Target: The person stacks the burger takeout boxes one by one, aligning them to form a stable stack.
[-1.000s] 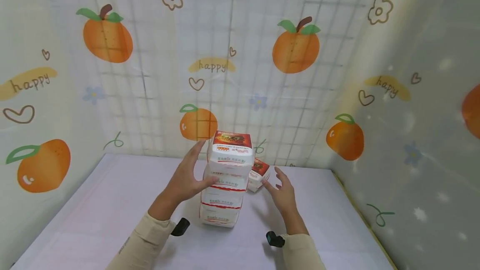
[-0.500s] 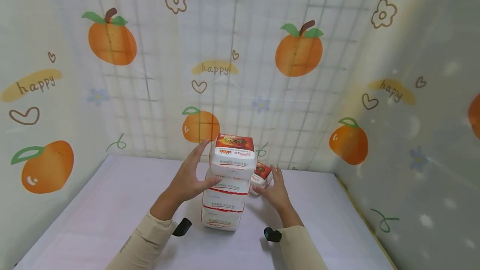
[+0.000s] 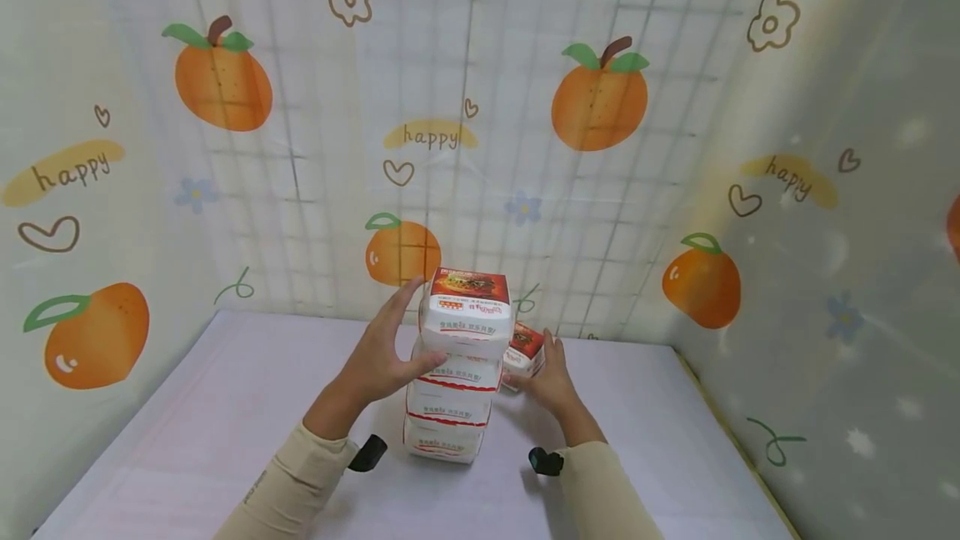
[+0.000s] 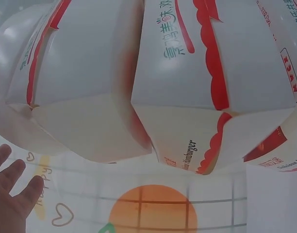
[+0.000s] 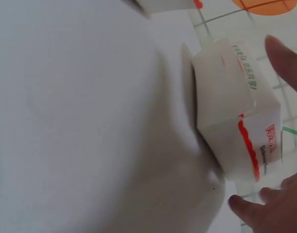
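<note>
Several white burger boxes stand in a leaning stack; the top box (image 3: 467, 307) has a red lid with a burger picture. My left hand (image 3: 377, 361) is at the stack's left side, fingers extended and thumb across the front, near the upper boxes. In the left wrist view its fingers (image 4: 29, 196) stand apart from the boxes. Behind the stack, to the right, one more burger box (image 3: 527, 348) sits on the table, partly hidden. My right hand (image 3: 553, 377) is spread about it; the right wrist view shows gaps between this box (image 5: 236, 107) and the thumb and fingers (image 5: 279, 208).
A white-covered table (image 3: 285, 390) carries the boxes. A printed curtain (image 3: 495, 48) with oranges hangs behind it and along both sides. Black wrist cameras, such as the left one (image 3: 367, 453), sit at both cuffs. The tall stack stands between the hands.
My right hand has moved left and a little forward, bringing its thumb and fingers to either side of the separate burger box. The left hand has stayed beside the stack.
</note>
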A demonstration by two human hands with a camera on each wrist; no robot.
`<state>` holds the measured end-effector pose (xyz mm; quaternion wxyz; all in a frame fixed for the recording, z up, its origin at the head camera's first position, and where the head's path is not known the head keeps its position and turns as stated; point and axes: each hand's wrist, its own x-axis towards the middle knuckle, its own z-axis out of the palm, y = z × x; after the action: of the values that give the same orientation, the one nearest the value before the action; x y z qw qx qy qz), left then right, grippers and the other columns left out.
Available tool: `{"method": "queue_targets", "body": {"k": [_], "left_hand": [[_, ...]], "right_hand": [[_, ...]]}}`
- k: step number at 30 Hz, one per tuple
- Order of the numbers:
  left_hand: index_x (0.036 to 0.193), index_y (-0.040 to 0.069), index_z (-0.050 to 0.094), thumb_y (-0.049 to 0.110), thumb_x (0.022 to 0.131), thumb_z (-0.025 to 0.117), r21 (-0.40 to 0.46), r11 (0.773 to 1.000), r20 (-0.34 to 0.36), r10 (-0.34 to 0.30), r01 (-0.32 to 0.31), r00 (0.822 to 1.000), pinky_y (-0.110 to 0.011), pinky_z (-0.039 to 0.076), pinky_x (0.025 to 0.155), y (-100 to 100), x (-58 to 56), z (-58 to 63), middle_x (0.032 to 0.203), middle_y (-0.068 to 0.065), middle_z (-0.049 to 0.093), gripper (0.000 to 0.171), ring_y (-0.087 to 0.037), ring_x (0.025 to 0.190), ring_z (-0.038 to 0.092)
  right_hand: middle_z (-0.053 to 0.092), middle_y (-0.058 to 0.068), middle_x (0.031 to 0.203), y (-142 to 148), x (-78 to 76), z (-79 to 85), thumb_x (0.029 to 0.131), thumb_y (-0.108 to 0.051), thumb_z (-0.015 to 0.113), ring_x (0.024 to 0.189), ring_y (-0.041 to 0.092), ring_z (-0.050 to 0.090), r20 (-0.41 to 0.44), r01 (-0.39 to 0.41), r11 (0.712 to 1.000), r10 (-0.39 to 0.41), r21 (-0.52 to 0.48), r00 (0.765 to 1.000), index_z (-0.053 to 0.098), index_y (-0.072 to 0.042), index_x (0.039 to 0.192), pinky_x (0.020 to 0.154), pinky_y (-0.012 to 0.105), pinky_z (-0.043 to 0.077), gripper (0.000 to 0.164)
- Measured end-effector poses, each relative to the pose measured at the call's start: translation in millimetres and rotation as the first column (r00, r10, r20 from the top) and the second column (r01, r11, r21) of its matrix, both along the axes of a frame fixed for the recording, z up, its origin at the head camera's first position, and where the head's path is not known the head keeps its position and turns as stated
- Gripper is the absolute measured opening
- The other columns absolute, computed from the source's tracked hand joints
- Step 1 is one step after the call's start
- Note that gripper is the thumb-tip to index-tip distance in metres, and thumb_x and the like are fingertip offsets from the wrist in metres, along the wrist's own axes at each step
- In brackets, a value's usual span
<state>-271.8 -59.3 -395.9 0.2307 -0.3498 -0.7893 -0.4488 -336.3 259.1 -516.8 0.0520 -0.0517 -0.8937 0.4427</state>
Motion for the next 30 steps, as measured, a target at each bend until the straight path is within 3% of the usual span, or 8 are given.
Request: {"method": "queue_targets", "body": {"k": [5, 10, 18, 26, 30], "left_hand": [[0.156, 0.029, 0.016, 0.046, 0.081, 0.077, 0.000, 1.000, -0.015, -0.007, 0.007, 1.000, -0.059, 0.031, 0.106, -0.2, -0.3, 2.2, 0.157, 0.003, 0.026, 0.098, -0.019, 0.143, 0.024], [0.157, 0.023, 0.017, 0.045, 0.081, 0.077, -0.002, 1.000, -0.024, -0.018, 0.018, 1.000, -0.057, 0.030, 0.107, -0.8, -1.9, 3.0, 0.157, 0.006, 0.025, 0.099, -0.018, 0.143, 0.023], [0.156, 0.030, 0.014, 0.046, 0.082, 0.076, -0.014, 1.000, -0.017, -0.009, 0.009, 1.000, -0.058, 0.030, 0.107, 0.8, -3.7, 1.8, 0.158, 0.006, 0.023, 0.098, -0.018, 0.144, 0.022], [0.156, 0.031, 0.014, 0.045, 0.081, 0.076, -0.001, 1.000, -0.021, -0.017, 0.017, 1.000, -0.059, 0.030, 0.106, 1.7, -4.5, 2.1, 0.158, 0.006, 0.023, 0.098, -0.018, 0.143, 0.023], [0.156, 0.031, 0.014, 0.043, 0.081, 0.077, 0.002, 1.000, -0.007, -0.023, 0.023, 1.000, -0.060, 0.029, 0.106, 2.7, -4.5, 2.5, 0.158, 0.006, 0.023, 0.098, -0.018, 0.143, 0.022]], "right_hand": [[-0.005, 0.026, 0.158, -2.0, -3.5, 2.1, 0.064, -0.039, 0.091, 0.144, 0.044, 0.001, 0.025, -0.025, 1.000, 0.024, 0.015, 0.999, -0.001, -0.011, 0.157, 0.111, 0.061, 0.012, 0.134], [-0.005, 0.026, 0.158, -0.4, -8.2, -5.9, 0.064, -0.029, 0.093, 0.144, 0.044, -0.001, 0.015, -0.038, 0.999, 0.038, 0.005, 0.999, 0.000, -0.009, 0.156, 0.111, 0.060, 0.011, 0.132], [-0.003, 0.025, 0.158, 0.0, -10.7, -15.6, 0.064, -0.026, 0.092, 0.144, 0.044, 0.001, -0.005, -0.047, 0.999, 0.047, -0.019, 0.999, 0.000, -0.009, 0.156, 0.111, 0.060, 0.012, 0.131], [0.014, 0.022, 0.155, -3.0, -15.8, -15.3, 0.073, -0.019, 0.086, 0.141, 0.038, 0.020, -0.019, -0.055, 0.998, 0.055, 0.011, 0.998, -0.003, -0.004, 0.155, 0.113, 0.053, 0.019, 0.122], [0.017, 0.021, 0.155, -3.5, -18.2, -18.7, 0.074, -0.019, 0.086, 0.141, 0.037, 0.022, -0.005, -0.043, 0.999, 0.043, 0.011, 0.999, -0.001, -0.005, 0.156, 0.113, 0.053, 0.019, 0.120]]}}
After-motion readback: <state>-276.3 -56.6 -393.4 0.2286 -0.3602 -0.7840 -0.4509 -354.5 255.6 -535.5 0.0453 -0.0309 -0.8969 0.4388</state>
